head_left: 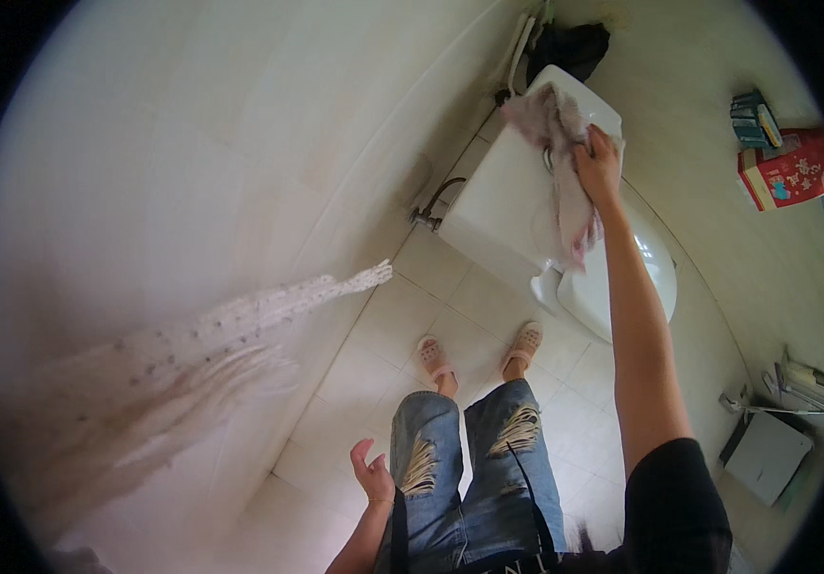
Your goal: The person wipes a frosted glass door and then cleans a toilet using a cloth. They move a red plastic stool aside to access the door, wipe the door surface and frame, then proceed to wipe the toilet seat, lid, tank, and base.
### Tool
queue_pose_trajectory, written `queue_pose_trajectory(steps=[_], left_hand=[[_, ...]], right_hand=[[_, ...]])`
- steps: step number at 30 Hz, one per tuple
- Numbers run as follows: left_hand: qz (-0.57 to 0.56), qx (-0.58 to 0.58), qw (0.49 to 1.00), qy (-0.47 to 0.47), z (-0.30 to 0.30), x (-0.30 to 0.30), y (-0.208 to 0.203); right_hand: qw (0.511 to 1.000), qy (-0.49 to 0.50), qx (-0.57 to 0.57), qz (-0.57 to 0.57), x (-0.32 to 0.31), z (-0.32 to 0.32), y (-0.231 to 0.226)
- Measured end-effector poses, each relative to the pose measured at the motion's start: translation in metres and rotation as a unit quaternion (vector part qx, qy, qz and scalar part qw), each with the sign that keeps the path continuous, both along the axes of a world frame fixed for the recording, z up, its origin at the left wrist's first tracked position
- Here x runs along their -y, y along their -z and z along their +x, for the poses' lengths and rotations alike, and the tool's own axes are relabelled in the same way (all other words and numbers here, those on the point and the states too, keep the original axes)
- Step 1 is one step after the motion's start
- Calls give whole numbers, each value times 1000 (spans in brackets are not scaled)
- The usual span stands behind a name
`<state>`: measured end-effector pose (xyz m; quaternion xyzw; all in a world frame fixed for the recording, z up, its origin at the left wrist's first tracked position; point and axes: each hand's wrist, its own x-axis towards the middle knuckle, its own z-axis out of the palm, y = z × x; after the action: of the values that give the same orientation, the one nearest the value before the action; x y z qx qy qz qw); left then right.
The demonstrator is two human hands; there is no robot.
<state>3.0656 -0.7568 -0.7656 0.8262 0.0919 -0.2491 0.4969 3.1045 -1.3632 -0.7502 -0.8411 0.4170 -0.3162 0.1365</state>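
Nearest, one pair of ripped blue jeans (489,459), worn by the person; beside them the left hand (372,474), lowered, its fingers released, loosely bent and holding nothing. To the left, one length of pale spotted fabric (240,320), its near end blurred and its use hard to make out. Beyond the knees, two pale pink clogs (434,356) stood on the tiled floor (364,340). Farther, one white toilet seat lid (656,277) was down, partly hidden by the right forearm. Behind it stood one white cistern (498,201), across which lay the pinkish-grey cloth (556,120), one end trailing toward the seat; the right hand (599,167) grasped it, its fingers partly folded into the fabric. As for progress, the cloth was in place on the cistern, much of whose surface was uncovered; which parts had been gone over, and which were left, could not be told. A small metallic fitting (547,160) was half concealed beneath the cloth. Farthest, one black bag (570,50), contents unseen; at right, one red box (790,172), and objects cut off by the dark rim.
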Motion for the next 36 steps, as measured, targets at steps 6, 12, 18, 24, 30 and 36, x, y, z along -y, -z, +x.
queue_pose_trajectory(steps=[6, 12, 18, 24, 30, 36], left_hand=[[38, -53, 997, -28, -30, -40, 10], [32, -44, 998, 28, -29, -4, 14], [-50, -35, 998, -15, -45, 17, 27], [-47, -46, 996, -68, -98, 12, 53], [-101, -33, 992, -72, -173, 16, 90], [-75, 47, 996, 3, -205, 19, 102]], right_hand=[[977, -165, -120, -57, -120, 58, 4], [845, -438, -230, -203, -185, 43, -7], [674, -457, -348, -464, -198, 25, 31], [674, -453, -488, -320, -196, 27, 166], [568, -457, -520, -445, -218, 79, 221], [554, -542, -447, -447, -191, -50, 258]])
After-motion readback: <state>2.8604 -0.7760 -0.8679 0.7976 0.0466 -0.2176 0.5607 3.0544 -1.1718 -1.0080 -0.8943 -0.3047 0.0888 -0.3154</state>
